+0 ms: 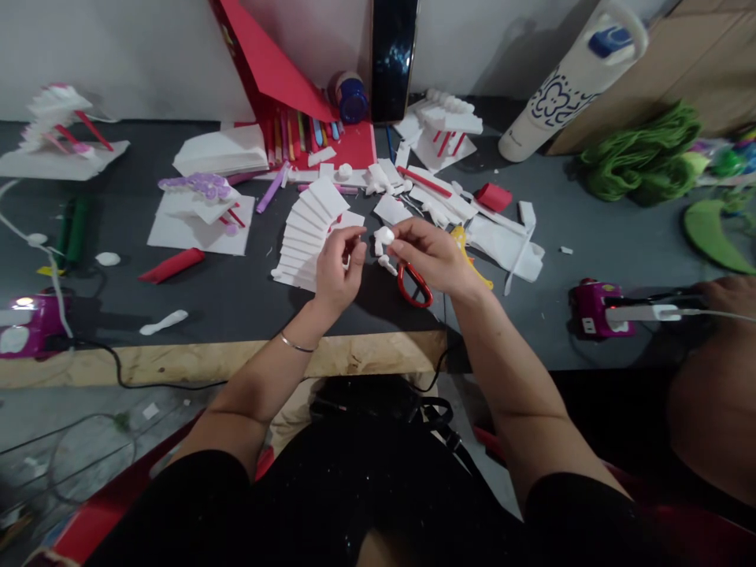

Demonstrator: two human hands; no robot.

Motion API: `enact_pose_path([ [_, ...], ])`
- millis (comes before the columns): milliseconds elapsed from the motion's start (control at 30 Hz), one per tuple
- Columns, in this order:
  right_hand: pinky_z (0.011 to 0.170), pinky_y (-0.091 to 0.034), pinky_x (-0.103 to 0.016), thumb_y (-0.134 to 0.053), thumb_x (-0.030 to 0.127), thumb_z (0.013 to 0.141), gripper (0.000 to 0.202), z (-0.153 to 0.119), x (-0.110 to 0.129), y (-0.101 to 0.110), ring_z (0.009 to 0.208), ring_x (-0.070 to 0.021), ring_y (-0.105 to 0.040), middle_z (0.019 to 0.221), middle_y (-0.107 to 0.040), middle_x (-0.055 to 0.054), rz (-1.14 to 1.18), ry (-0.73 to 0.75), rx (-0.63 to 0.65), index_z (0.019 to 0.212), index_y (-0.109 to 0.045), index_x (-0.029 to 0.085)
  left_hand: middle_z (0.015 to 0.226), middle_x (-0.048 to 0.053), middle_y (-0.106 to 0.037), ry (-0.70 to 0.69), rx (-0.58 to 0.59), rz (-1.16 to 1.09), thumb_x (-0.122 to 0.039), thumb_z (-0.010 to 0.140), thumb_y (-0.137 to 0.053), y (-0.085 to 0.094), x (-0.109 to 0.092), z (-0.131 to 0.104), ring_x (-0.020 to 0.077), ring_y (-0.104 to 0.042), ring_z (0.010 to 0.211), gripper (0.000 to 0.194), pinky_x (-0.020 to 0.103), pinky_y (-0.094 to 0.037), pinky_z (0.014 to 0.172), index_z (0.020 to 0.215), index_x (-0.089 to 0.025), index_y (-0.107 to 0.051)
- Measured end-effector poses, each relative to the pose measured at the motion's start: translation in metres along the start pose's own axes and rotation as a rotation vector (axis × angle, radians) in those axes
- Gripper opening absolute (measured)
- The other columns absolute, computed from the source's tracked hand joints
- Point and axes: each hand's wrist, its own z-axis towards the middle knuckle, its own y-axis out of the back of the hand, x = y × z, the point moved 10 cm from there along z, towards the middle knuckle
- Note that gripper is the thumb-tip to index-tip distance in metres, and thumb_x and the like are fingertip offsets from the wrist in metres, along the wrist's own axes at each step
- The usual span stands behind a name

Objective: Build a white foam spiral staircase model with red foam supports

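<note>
My right hand [434,253] pinches a small white lump [384,236] between thumb and fingertips, above the dark table. Just left of it, my left hand [341,268] is raised with thumb and fingers curled apart, and nothing shows between them. A fan of white strips [304,236] lies beside and partly behind my left hand. Red-handled scissors [414,285] rest below my right hand, next to another small white piece [387,264]. Something yellow [481,272] is partly hidden behind my right hand.
Small white models on red sticks stand at the left [201,201], far left and back [452,122]. A white bottle [561,90] leans at the back right, near green yarn [641,153]. Purple power blocks [602,309] sit on both sides. Another person's arm [717,378] is at the right.
</note>
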Motion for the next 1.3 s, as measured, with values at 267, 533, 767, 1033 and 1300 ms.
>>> enact_pose_path([
  [267,0.061,-0.045,-0.025,-0.076,0.059,0.089,0.039,-0.016,-0.018,-0.017,0.064,-0.0089,-0.050,0.077,-0.060,0.003,0.231,-0.098,0.060,0.098,-0.067,0.022,0.106,0.008,-0.073,-0.178,0.180,-0.136,-0.045,0.109,-0.052,-0.007,-0.031,0.002,0.0169,-0.068,0.088,0.039,0.032,-0.056,0.078,0.137,-0.022,-0.066],
  [533,0.061,-0.041,-0.025,-0.068,0.054,0.095,0.033,-0.019,-0.015,-0.015,0.065,-0.0094,-0.049,0.075,-0.057,0.004,0.050,-0.074,0.035,0.092,-0.065,0.021,0.097,0.007,-0.076,-0.102,0.236,-0.116,-0.043,0.105,-0.061,-0.008,-0.031,0.006,0.0144,-0.067,0.079,0.028,0.027,-0.053,0.070,0.109,-0.019,-0.075],
  [767,0.081,-0.051,-0.035,-0.050,0.035,0.102,0.022,-0.031,-0.009,-0.003,0.085,-0.0193,-0.062,0.089,-0.069,-0.006,-0.483,-0.010,-0.157,0.098,-0.067,0.021,0.084,0.001,-0.070,0.012,0.117,-0.170,-0.041,0.101,-0.064,-0.001,-0.015,0.009,0.0103,-0.058,0.064,0.022,0.023,-0.046,0.059,0.096,-0.020,-0.068],
  [1033,0.096,-0.051,-0.058,-0.047,0.020,0.099,0.029,-0.064,-0.025,-0.004,0.113,-0.0374,-0.057,0.130,-0.063,-0.029,-1.147,-0.181,-0.189,0.116,-0.068,0.010,0.082,0.001,-0.061,0.155,-0.078,-0.215,-0.066,0.100,-0.057,0.012,0.021,0.010,0.0125,-0.055,0.066,0.043,0.027,-0.048,0.061,0.093,-0.024,-0.059],
  [1300,0.100,-0.049,-0.060,-0.041,0.011,0.097,0.034,-0.057,-0.015,-0.006,0.121,-0.0380,-0.052,0.134,-0.060,-0.028,-1.297,-0.115,-0.239,0.121,-0.065,0.012,0.087,0.001,-0.062,0.183,-0.084,-0.198,-0.067,0.101,-0.055,0.010,0.028,0.006,0.0127,-0.055,0.067,0.043,0.028,-0.048,0.063,0.099,-0.024,-0.061],
])
